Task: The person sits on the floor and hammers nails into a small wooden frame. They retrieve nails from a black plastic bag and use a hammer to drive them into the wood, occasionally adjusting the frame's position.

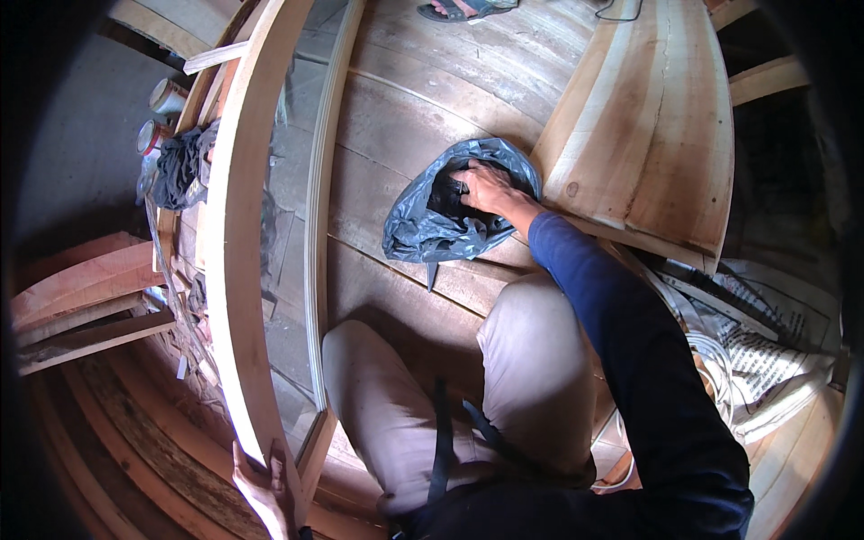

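Grey plastic bag (414, 229): lies open-mouthed on the plank floor (378, 117), just left of the near-left corner of the pale wooden panel (648, 135). Slants, long axis pointing roughly toward that panel. Surrounds the fingers of the right hand (486, 187), by far the nearer; cannot tell whether closed on anything inside. Well left of the panel, wraps left hand (263, 493) around the near end of a curved wooden beam (238, 270).

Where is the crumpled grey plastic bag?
In the head view, the bag lies above and slightly right of centre on wooden planks, beside the streaked brown wooden panel, the right hand inside.
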`<action>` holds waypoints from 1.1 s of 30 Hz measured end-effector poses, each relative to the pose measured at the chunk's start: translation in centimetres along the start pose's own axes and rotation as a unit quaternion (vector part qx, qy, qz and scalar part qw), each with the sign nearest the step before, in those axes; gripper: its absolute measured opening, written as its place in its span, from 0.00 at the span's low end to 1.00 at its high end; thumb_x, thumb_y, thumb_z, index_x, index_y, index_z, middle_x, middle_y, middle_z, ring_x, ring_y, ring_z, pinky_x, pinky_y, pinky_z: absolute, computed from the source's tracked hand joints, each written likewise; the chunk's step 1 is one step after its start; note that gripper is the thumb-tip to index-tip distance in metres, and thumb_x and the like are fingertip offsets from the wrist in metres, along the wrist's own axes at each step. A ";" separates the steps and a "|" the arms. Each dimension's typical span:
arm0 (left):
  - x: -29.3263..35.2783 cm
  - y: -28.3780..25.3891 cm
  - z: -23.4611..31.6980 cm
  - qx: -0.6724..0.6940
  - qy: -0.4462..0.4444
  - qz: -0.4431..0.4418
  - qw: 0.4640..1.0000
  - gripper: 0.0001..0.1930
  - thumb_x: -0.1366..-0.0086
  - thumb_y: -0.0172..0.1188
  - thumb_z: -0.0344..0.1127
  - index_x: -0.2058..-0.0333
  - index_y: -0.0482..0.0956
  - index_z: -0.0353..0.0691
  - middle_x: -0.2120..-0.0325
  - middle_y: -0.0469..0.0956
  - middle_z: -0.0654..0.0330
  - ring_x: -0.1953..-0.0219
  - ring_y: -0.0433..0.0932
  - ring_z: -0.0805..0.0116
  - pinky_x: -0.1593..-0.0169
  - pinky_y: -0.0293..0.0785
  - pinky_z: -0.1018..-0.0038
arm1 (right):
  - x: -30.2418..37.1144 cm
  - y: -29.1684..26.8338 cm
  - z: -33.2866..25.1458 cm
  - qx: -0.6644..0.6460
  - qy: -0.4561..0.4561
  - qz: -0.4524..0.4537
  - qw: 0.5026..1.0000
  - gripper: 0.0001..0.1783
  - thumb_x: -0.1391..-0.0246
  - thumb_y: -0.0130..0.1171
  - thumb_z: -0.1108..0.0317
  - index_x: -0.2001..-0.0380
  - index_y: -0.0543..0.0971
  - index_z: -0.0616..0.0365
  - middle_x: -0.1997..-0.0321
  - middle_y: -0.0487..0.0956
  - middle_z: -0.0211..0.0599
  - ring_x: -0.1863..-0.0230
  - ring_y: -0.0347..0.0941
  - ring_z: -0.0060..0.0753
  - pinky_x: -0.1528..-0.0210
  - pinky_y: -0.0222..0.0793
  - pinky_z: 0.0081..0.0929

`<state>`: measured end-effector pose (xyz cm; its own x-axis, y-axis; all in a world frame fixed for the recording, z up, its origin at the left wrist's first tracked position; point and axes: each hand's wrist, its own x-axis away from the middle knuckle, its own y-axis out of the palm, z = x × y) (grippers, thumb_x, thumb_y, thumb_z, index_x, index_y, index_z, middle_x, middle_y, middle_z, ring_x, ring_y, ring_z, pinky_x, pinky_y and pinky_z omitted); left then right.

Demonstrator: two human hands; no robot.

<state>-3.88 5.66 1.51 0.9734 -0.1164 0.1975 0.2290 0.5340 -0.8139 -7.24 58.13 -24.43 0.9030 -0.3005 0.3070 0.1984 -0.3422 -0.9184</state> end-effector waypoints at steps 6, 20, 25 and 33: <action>0.0 0.0 -0.7 -0.001 -0.011 0.004 1.000 0.40 0.37 0.65 0.52 0.43 0.63 0.18 0.76 0.69 0.56 0.72 0.66 0.69 0.67 0.68 0.67 | 0.3 -0.7 -0.6 0.004 0.025 0.016 1.000 0.27 0.51 0.67 0.57 0.46 0.78 0.46 0.48 0.79 0.50 0.46 0.76 0.53 0.46 0.71 0.48; 1.1 0.5 -0.3 -0.025 -0.010 0.031 0.999 0.38 0.37 0.67 0.47 0.45 0.63 0.16 0.81 0.62 0.62 0.75 0.62 0.72 0.71 0.61 0.69 | 0.1 -1.9 -0.4 -0.038 0.045 0.012 0.998 0.28 0.47 0.59 0.64 0.40 0.73 0.45 0.50 0.80 0.51 0.49 0.77 0.55 0.45 0.72 0.48; 0.8 0.6 0.1 0.001 -0.031 0.027 0.999 0.39 0.38 0.67 0.47 0.44 0.63 0.16 0.79 0.62 0.63 0.75 0.62 0.73 0.72 0.61 0.70 | 0.3 -1.3 1.4 -0.055 0.066 0.021 0.996 0.22 0.46 0.58 0.63 0.47 0.76 0.50 0.56 0.80 0.56 0.53 0.77 0.59 0.50 0.73 0.49; 0.5 -0.3 -1.2 -0.041 -0.039 -0.008 0.998 0.36 0.38 0.66 0.45 0.42 0.64 0.22 0.68 0.76 0.55 0.71 0.70 0.75 0.68 0.70 0.75 | -0.2 -0.8 2.6 -0.056 0.125 -0.001 0.991 0.19 0.45 0.56 0.58 0.52 0.79 0.51 0.56 0.80 0.55 0.52 0.77 0.60 0.50 0.73 0.48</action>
<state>-3.48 4.42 1.14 0.9667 -0.0570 0.2493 0.2469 0.4627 -0.8515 -6.58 60.71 -24.43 0.7770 -0.5065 0.3738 0.1442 -0.4349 -0.8889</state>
